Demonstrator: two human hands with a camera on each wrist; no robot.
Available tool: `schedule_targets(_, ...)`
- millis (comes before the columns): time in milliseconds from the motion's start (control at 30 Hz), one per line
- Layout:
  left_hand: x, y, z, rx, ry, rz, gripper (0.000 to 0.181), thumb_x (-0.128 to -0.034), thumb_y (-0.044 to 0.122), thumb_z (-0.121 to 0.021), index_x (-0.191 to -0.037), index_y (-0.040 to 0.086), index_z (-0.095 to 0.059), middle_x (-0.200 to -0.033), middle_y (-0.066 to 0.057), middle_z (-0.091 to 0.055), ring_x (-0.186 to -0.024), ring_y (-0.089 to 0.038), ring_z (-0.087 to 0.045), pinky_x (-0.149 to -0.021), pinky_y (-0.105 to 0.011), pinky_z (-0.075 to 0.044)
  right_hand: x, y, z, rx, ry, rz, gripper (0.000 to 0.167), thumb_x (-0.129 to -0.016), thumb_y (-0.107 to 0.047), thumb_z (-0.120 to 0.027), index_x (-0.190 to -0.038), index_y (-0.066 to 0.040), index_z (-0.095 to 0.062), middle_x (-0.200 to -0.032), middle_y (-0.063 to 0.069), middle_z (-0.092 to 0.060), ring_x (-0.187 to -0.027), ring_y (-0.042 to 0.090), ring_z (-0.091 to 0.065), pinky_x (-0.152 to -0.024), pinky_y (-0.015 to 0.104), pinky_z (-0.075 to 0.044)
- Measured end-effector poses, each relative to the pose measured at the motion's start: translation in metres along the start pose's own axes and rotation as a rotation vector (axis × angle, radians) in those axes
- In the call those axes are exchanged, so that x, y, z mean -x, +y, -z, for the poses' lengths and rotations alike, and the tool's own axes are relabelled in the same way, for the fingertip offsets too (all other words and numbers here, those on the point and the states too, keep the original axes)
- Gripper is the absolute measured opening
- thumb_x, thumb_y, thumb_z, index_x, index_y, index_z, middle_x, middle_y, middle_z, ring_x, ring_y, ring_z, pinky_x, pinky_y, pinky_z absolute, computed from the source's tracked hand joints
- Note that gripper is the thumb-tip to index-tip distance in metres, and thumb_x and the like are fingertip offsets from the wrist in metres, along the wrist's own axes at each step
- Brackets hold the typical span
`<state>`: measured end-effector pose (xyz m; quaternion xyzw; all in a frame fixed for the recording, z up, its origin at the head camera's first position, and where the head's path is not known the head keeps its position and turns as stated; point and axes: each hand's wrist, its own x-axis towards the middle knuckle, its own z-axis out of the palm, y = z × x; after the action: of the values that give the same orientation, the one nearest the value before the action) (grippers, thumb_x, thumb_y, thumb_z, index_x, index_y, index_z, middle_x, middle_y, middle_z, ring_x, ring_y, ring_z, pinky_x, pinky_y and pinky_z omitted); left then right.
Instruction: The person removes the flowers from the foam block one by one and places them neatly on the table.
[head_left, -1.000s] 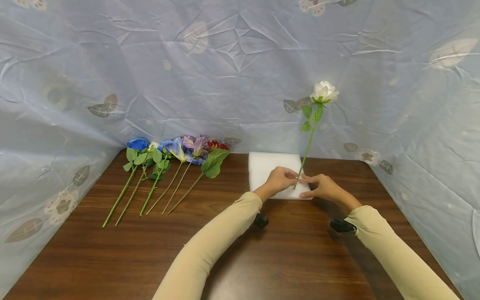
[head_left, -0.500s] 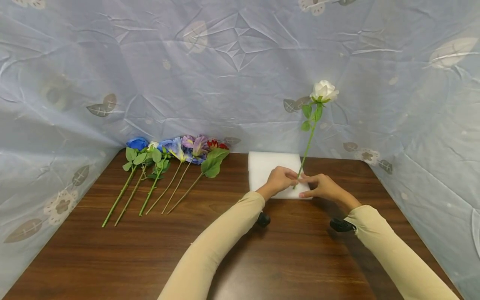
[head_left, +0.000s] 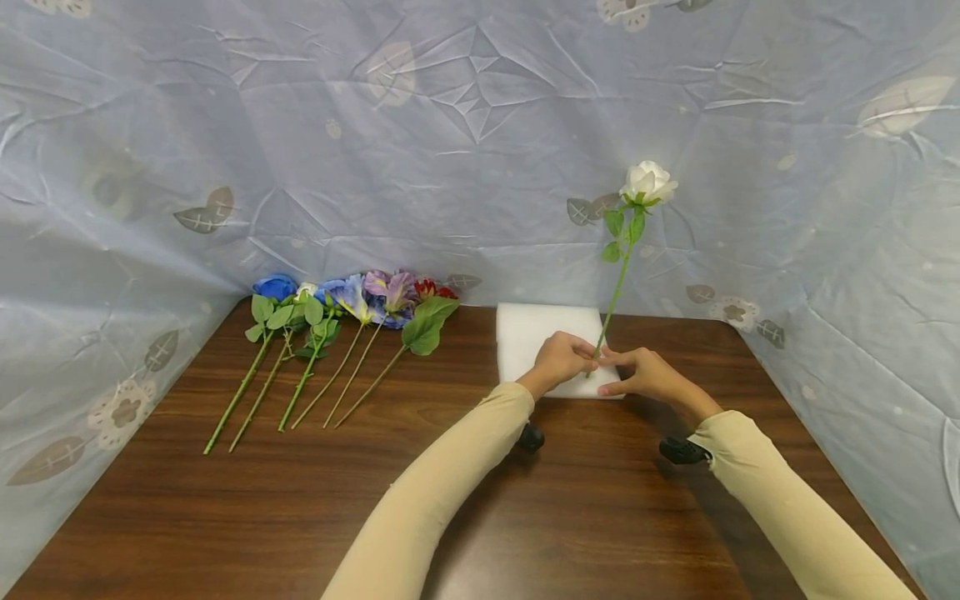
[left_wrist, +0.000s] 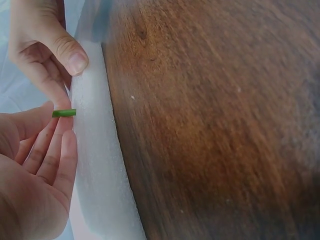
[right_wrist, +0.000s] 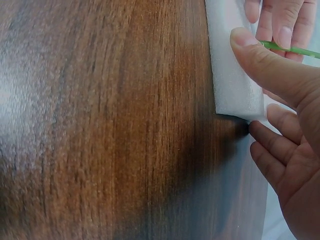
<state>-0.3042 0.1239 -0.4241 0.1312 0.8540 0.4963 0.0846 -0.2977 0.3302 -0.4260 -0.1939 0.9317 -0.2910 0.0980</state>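
My left hand (head_left: 564, 358) pinches a white rose (head_left: 648, 183) low on its green stem (head_left: 617, 287). The rose stands nearly upright, leaning a little to the right. Below the pinch, a short bit of stem (left_wrist: 64, 113) meets the white foam block (head_left: 546, 325); whether its end is inside the foam cannot be told. My right hand (head_left: 651, 377) holds the block's front right corner. In the right wrist view its thumb (right_wrist: 245, 37) presses on the foam, with other fingers beside the corner. In the head view its index finger reaches close to the stem.
Several flowers lie in a row at the back left of the brown wooden table (head_left: 600, 517): a blue rose (head_left: 275, 287), blue and purple blooms (head_left: 393, 290) and a red one (head_left: 435, 290). A patterned grey-blue cloth (head_left: 480, 167) hangs behind and at both sides.
My left forearm has shifted slightly to the right, its wrist turning a little. The white rose, the foam block and my right hand look unchanged.
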Motion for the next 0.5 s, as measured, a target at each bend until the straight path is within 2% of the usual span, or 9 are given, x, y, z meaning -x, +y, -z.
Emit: schedule_targets(500, 0.0017, 0.0025, 0.001, 0.0, 0.015, -0.017, 0.014, -0.0886, 0.013, -0.08, -0.102, 0.008, -0.081, -0.094, -0.004, -0.08, -0.072, -0.006, -0.059, -0.06, -0.014, -0.04, 0.0002, -0.001, -0.0007, 0.02, 0.015, 0.023, 0.066, -0.08, -0.031, -0.087, -0.133, 0.002, -0.064, -0.148, 0.021, -0.046, -0.14, 0.051, -0.041, -0.113, 0.064, -0.039)
